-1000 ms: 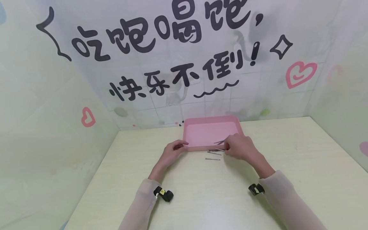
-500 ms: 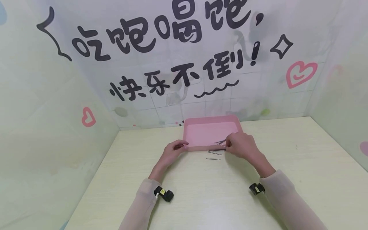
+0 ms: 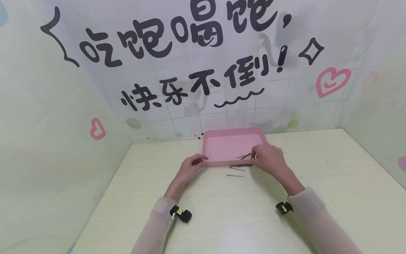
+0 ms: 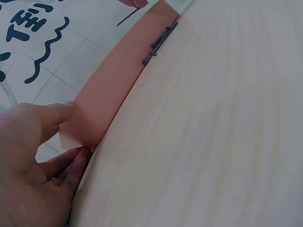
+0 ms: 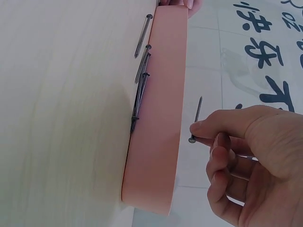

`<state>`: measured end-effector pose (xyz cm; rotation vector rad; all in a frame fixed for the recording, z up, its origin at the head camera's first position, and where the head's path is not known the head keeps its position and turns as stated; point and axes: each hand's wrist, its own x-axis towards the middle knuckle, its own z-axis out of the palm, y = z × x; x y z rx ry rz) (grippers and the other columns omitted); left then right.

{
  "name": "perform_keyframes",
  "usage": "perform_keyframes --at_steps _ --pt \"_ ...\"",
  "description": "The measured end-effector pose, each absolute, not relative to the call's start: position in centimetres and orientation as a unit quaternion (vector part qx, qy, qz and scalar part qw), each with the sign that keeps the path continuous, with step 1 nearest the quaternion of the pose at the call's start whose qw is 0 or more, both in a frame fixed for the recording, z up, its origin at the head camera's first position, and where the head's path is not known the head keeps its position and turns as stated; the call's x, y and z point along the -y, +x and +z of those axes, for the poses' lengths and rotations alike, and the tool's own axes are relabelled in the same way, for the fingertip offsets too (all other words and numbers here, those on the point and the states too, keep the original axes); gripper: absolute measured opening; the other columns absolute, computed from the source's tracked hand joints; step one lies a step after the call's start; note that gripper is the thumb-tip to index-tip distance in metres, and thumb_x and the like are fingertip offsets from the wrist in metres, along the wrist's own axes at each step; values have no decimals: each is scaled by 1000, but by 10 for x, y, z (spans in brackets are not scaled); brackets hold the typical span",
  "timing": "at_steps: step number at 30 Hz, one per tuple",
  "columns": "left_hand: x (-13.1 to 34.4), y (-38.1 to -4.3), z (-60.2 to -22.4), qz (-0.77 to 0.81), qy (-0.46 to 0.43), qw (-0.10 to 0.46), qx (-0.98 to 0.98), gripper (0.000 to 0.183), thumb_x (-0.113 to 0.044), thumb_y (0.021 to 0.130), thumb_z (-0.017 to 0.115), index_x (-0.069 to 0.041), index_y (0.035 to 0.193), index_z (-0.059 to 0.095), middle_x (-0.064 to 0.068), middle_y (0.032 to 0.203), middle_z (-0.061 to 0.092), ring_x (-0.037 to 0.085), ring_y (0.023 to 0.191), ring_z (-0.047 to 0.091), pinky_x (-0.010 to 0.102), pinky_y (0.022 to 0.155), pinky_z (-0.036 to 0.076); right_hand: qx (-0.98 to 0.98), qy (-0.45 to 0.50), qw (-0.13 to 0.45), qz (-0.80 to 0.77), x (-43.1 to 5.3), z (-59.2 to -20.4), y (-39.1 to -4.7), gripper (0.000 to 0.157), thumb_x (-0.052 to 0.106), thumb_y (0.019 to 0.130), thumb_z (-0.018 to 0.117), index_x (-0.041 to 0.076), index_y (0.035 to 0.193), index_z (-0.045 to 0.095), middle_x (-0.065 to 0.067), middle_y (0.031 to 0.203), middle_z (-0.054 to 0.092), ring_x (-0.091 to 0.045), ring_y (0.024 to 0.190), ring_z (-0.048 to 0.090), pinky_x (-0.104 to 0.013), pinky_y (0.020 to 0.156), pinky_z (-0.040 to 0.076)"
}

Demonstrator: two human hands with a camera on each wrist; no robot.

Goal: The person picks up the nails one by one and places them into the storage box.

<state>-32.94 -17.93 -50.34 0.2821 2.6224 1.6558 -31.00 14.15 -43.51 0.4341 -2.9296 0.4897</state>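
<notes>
Near the front right corner of the pink tray (image 3: 222, 163), my right hand (image 3: 269, 159) pinches a nail (image 5: 198, 109) close to its head between thumb and index finger. The nail's point sticks out past the fingertips, above the tray's rim in the right wrist view. Inside the tray, several dark nails (image 3: 243, 156) lie at the front right, partly overlapped by this hand. My left hand (image 3: 190, 167) grips the tray's front left corner, thumb at the rim and fingers low against the corner. On the table, several more nails (image 5: 140, 97) lie along the tray's front wall.
One loose nail (image 3: 235, 175) lies a little nearer than the others on the pale wooden table (image 3: 222, 218). Behind the tray stands a white printed backdrop (image 3: 177, 123), with side panels left and right. Wrist cameras (image 3: 180, 213) sit on both sleeves.
My right hand has shifted slightly right and away from me, carrying a nail from in front of the tray up over its front wall. The left hand stays at the tray's corner.
</notes>
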Motion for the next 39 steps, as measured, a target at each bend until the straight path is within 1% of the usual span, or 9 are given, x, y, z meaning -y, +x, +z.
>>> perform_keyframes --at_steps 8,13,18,24,29,33,39 --pt "180 -331 -503 522 86 17 -848 22 -24 99 70 -19 120 75 3 120 73 19 112 66 44 107 49 973 128 83 175 -143 -435 -312 9 14 88 69 12 90 77 -3 83 74 -23 65 61 -39 52 45" --pt "180 -331 -505 519 91 14 -850 23 -25 100 68 -17 121 74 3 119 73 18 111 66 42 106 50 972 123 97 175 -144 -437 -313 9 15 89 69 12 90 77 -4 81 74 -23 64 62 -37 51 44" --pt "181 -331 -504 525 90 19 -846 23 -24 99 70 -19 121 74 4 121 73 20 113 66 43 107 49 970 123 109 177 -146 -439 -315 7 15 90 70 12 90 77 -5 79 73 -23 63 61 -35 50 43" --pt "180 -331 -504 521 93 15 -848 22 -25 99 70 -18 120 74 3 119 73 18 111 66 42 106 50 969 119 122 181 -146 -440 -316 7 14 90 70 12 90 76 -5 79 74 -23 62 62 -36 50 43" --pt "181 -332 -505 522 93 16 -847 22 -25 99 70 -19 120 75 3 119 73 18 111 66 44 106 49 963 116 151 193 -144 -441 -315 9 16 92 72 10 95 78 -6 79 75 -21 59 61 -32 48 42" --pt "179 -331 -504 527 91 11 -845 23 -24 98 71 -17 120 75 5 120 74 21 112 66 45 107 49 957 116 177 198 -143 -440 -314 9 15 92 72 10 95 79 -6 75 74 -19 56 57 -30 46 38" --pt "180 -332 -504 527 92 13 -845 23 -25 98 72 -18 119 75 4 119 74 20 113 67 46 108 48 960 121 161 193 -143 -440 -314 9 14 91 72 9 94 80 -7 77 75 -19 57 57 -29 47 39"
